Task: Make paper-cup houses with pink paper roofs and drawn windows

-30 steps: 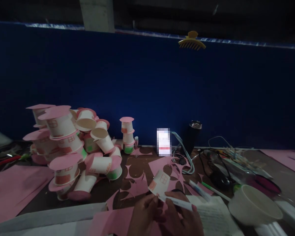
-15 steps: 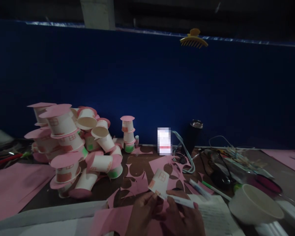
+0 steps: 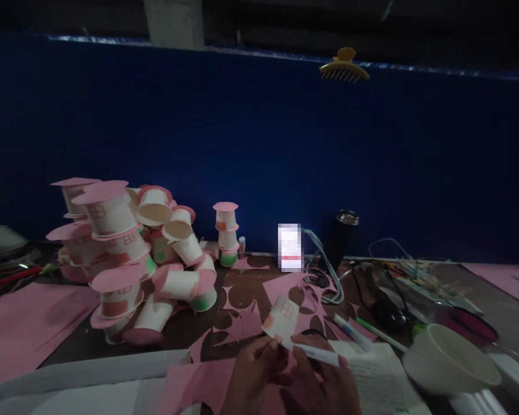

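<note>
Low in the middle of the view, my left hand (image 3: 253, 377) pinches the bottom of a small white paper cup (image 3: 281, 317) with red windows drawn on it, tilted away from me. My right hand (image 3: 324, 383) lies beside it with the fingers closed round a white pen-like stick (image 3: 318, 355) whose tip touches the cup's lower edge. Pink paper (image 3: 194, 383) lies under both hands.
A heap of paper cups with pink round lids (image 3: 130, 262) fills the left. A short stack of three (image 3: 226, 235) stands by the blue wall. Pink scraps with round cut-outs (image 3: 242, 314), a dark flask (image 3: 341, 237), cables (image 3: 324, 276), markers (image 3: 363, 334), an empty white bowl (image 3: 452, 360) and a written sheet (image 3: 378, 383) surround my hands.
My hands and the cup stay almost still; the view has drifted slightly, so everything sits a little further right and higher.
</note>
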A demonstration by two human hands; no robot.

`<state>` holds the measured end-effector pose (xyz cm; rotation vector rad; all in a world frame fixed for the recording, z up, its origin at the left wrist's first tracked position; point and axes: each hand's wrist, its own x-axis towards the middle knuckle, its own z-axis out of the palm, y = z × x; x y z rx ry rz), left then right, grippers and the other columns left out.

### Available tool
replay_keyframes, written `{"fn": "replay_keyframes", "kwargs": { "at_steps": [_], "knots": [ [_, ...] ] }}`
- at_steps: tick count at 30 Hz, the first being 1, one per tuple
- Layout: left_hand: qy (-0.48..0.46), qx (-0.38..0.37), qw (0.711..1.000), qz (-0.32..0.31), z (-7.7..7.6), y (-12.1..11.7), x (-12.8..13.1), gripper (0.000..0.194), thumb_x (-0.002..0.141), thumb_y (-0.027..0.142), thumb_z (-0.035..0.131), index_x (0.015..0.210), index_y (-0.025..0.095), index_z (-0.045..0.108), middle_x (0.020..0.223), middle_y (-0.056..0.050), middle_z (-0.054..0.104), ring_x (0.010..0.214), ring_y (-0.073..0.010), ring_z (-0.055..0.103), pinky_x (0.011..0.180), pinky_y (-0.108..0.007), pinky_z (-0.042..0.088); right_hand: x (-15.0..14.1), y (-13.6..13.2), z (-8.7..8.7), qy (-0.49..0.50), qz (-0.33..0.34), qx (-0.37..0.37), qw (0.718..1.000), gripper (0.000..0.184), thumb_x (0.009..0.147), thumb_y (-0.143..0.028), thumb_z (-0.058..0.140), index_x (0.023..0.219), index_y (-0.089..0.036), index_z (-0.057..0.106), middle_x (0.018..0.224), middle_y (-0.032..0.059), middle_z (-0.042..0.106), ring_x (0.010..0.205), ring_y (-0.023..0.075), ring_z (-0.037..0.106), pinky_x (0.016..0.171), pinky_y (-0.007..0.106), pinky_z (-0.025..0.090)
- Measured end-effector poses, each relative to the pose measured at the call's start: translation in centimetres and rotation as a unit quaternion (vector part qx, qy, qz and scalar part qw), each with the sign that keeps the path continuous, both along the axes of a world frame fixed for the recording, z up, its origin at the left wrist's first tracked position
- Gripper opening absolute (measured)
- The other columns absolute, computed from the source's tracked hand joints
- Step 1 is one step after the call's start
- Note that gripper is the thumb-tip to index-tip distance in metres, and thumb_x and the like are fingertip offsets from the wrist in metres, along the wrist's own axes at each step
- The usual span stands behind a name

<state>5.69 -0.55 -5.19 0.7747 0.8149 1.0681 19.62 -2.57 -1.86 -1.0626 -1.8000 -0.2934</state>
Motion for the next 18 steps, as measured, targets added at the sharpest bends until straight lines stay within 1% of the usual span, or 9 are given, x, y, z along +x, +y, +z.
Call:
{"fn": "replay_keyframes", "kwargs": {
  "at_steps": [2,4,8,12,14,16,18],
  "knots": [
    [0.000,-0.004,1.000,-0.001,0.0,0.0,0.0,0.047,0.069,0.054,0.068,0.075,0.008,0.065,0.067,-0.004,0.052,0.059,-0.0118,0.048,0.054,-0.028,0.048,0.3,0.0,-0.2,-0.045,0.012,0.005,0.999,0.022,0.091,-0.029,0.047,0.092,-0.021,0.067,0.082,0.0068,0.073,0.074,0.0169,0.070,0.066,0.022,0.057],
    [-0.001,-0.006,1.000,-0.002,0.1,0.0,0.0,0.047,0.069,0.055,0.067,0.074,0.008,0.064,0.065,-0.003,0.051,0.058,-0.0115,0.047,0.054,-0.028,0.048,0.6,0.0,-0.4,-0.061,0.017,-0.010,0.998,0.022,0.090,-0.029,0.047,0.095,-0.020,0.066,0.085,0.0075,0.073,0.077,0.0173,0.070,0.068,0.022,0.057],
    [-0.006,-0.016,1.000,0.009,0.3,0.0,0.0,0.045,0.068,0.052,0.069,0.075,0.008,0.065,0.067,-0.004,0.052,0.059,-0.0119,0.048,0.054,-0.029,0.049,0.8,0.1,-1.0,-0.055,0.027,-0.014,0.998,0.024,0.091,-0.032,0.044,0.094,-0.023,0.066,0.085,0.0069,0.073,0.077,0.0181,0.070,0.067,0.024,0.057],
    [-0.048,-0.045,0.998,0.011,0.4,-0.1,-0.1,0.041,0.068,0.048,0.071,0.078,0.008,0.065,0.066,-0.004,0.053,0.057,-0.0114,0.050,0.054,-0.028,0.049,0.5,0.1,-1.1,-0.032,0.007,-0.030,0.999,0.019,0.090,-0.024,0.047,0.095,-0.022,0.065,0.083,0.0063,0.073,0.075,0.0182,0.070,0.066,0.024,0.058],
    [-0.060,-0.055,0.996,0.022,0.3,-0.1,-0.1,0.039,0.068,0.046,0.072,0.076,0.008,0.065,0.064,-0.003,0.053,0.055,-0.0102,0.050,0.055,-0.027,0.049,0.4,0.1,-1.0,-0.026,0.010,-0.038,0.999,0.018,0.089,-0.026,0.049,0.092,-0.022,0.065,0.084,0.0062,0.074,0.074,0.0177,0.071,0.066,0.024,0.057],
    [-0.070,-0.060,0.995,0.029,0.2,-0.2,-0.1,0.037,0.068,0.044,0.073,0.074,0.009,0.065,0.063,-0.002,0.053,0.053,-0.0089,0.049,0.055,-0.026,0.049,0.3,0.1,-0.9,-0.016,0.011,-0.038,0.999,0.020,0.088,-0.031,0.049,0.088,-0.023,0.067,0.083,0.0059,0.074,0.074,0.0177,0.071,0.066,0.024,0.057],
    [-0.076,-0.066,0.995,0.028,0.1,-0.2,-0.1,0.036,0.068,0.044,0.073,0.073,0.009,0.064,0.061,-0.001,0.053,0.050,-0.0081,0.047,0.053,-0.025,0.048,0.3,0.1,-0.9,0.009,-0.011,-0.035,0.999,0.024,0.087,-0.037,0.050,0.084,-0.024,0.070,0.078,0.0057,0.074,0.073,0.0181,0.071,0.064,0.023,0.057]
  ]
}}
